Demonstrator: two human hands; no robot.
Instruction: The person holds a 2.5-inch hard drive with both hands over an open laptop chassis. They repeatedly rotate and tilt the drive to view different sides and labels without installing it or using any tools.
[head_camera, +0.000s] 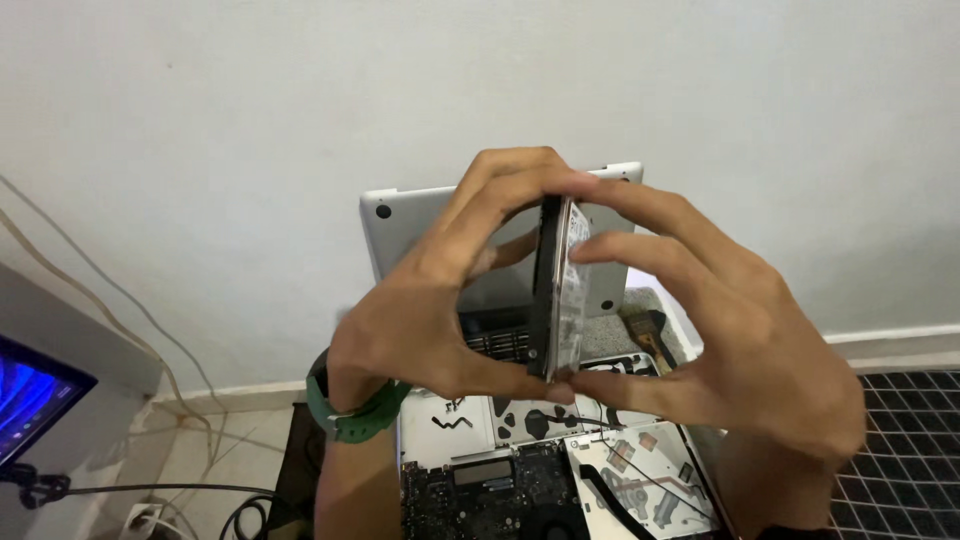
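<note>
Both hands hold a thin rectangular hard drive (558, 290) upright and edge-on, raised in front of the wall. My left hand (430, 300), with a green band on its wrist, pinches its top and bottom from the left. My right hand (730, 330) grips its top, side and bottom from the right. Below them lies an opened laptop (520, 480) with its circuit board and inner parts exposed.
A silver laptop bottom cover (410, 235) leans against the white wall behind the hands. A lit screen (30, 395) and several cables (130, 490) are at the left. A dark grid mat (910, 450) lies at the right. A brush (650, 335) rests near the laptop.
</note>
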